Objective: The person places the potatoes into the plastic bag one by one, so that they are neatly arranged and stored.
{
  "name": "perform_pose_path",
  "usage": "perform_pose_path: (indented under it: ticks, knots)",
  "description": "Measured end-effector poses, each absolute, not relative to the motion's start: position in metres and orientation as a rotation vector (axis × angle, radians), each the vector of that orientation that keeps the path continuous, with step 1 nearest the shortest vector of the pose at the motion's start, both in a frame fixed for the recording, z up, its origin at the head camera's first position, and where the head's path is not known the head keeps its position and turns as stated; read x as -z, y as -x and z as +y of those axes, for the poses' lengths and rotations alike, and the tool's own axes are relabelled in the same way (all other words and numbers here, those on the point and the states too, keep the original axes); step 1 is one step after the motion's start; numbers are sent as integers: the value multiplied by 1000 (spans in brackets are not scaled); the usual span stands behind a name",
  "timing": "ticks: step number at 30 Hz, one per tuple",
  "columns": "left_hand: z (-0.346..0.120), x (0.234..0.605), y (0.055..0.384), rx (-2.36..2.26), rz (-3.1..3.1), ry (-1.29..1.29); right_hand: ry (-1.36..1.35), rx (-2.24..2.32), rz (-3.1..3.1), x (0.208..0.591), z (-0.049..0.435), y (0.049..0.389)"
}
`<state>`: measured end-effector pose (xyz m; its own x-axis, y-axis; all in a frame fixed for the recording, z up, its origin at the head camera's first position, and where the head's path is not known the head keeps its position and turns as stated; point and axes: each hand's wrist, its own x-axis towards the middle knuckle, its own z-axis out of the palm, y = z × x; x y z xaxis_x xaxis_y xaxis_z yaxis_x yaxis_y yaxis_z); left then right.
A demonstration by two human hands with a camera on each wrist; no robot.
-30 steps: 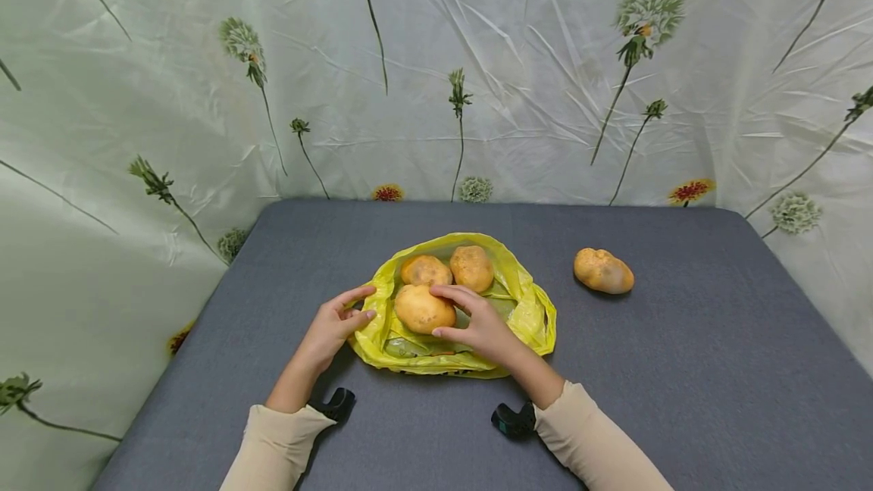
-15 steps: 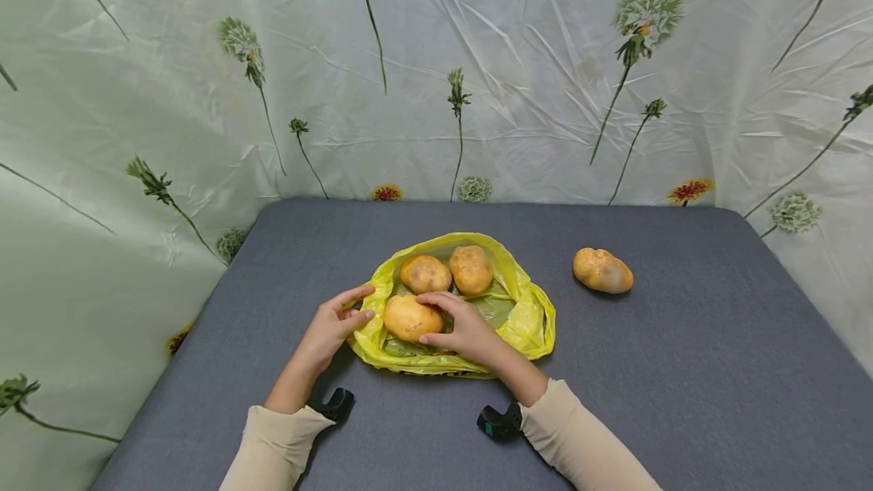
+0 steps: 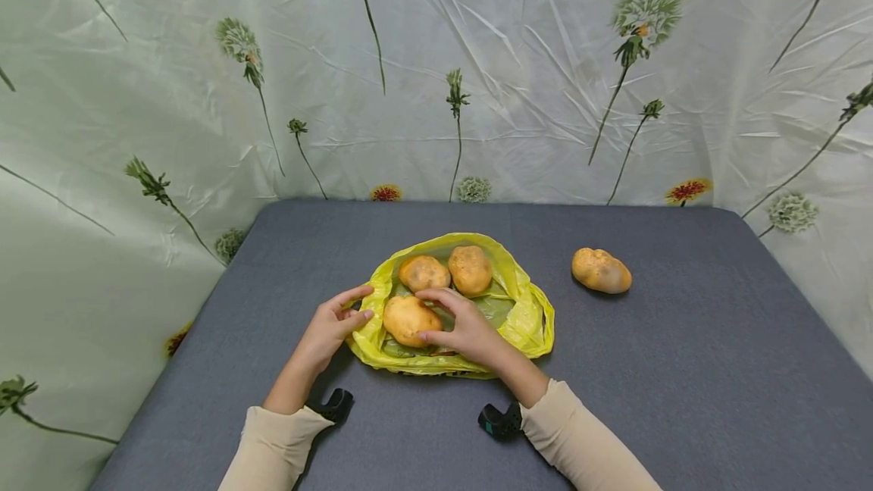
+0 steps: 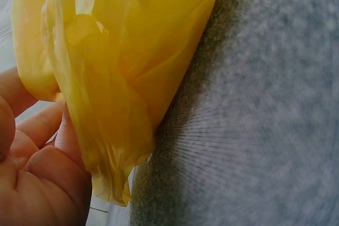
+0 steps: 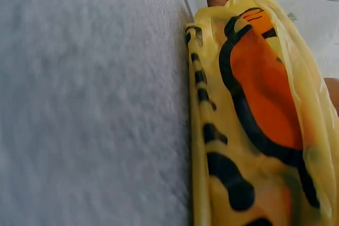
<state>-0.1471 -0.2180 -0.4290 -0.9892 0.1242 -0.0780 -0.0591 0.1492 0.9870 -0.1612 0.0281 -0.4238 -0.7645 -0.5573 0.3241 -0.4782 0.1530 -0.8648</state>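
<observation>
A yellow plastic bag (image 3: pixel 525 324) lies with its mouth spread wide on the grey table. My left hand (image 3: pixel 329 330) holds the bag's left rim; in the left wrist view its fingers (image 4: pixel 66 136) are at the thin yellow film. Inside the bag, near the left front, sits a potato (image 3: pixel 408 321). Reaching over the front rim, my right hand (image 3: pixel 467 330) has thumb and forefinger curved round the right side of that potato. Behind it rest a second potato (image 3: pixel 424 273) and a third potato (image 3: pixel 470 270), side by side.
Another potato (image 3: pixel 602 270) lies alone on the table (image 3: pixel 682 370), to the right of the bag. The bag's front wall (image 5: pixel 265 88) carries an orange and black print. A pale curtain (image 3: pixel 532 97) with printed flowers hangs behind and along the sides.
My right hand has moved left and slightly down with the potato, to the bag's left front. In the last half second the potato has turned a little. My left hand has stayed at the rim.
</observation>
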Motion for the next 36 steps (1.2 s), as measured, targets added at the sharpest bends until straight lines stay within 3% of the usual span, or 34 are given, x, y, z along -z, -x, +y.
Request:
perform_pose_path:
  ticks: [12,36]
  knots:
    - [-212,411,139,-1927,2290,-81,1045,1751,2438,379,48,147]
    - [-212,410,139,-1925,2284,-69,916,1864,2782,373,138,155]
